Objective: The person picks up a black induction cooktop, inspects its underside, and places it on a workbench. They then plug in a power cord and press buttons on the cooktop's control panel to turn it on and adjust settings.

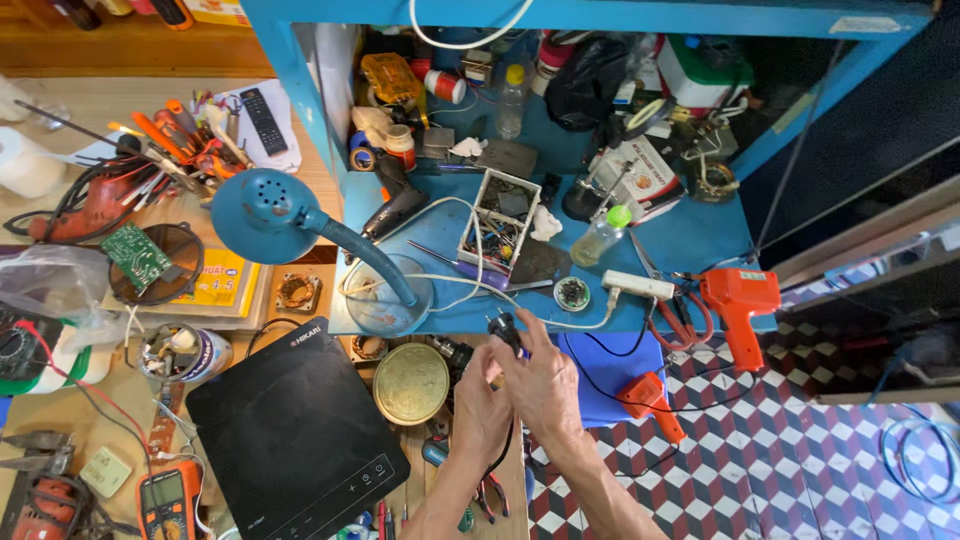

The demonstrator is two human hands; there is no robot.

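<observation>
My right hand (548, 385) holds a black power plug (505, 328) by its body, the pins pointing up toward the blue shelf. Close beside it, my left hand (478, 405) has its fingers curled around the black cord just below the plug. Both hands hover over the wooden bench edge, just right of a round brass disc (411, 383). A white power strip (638, 285) lies on the blue shelf a short way up and right of the plug.
A black induction cooktop (295, 430) lies left of the hands, a blue desk lamp (270, 215) above it. Orange glue guns (738, 300) sit right. The blue shelf (690, 235) is cluttered with bottles, tape and tools. Pliers (490, 495) lie below.
</observation>
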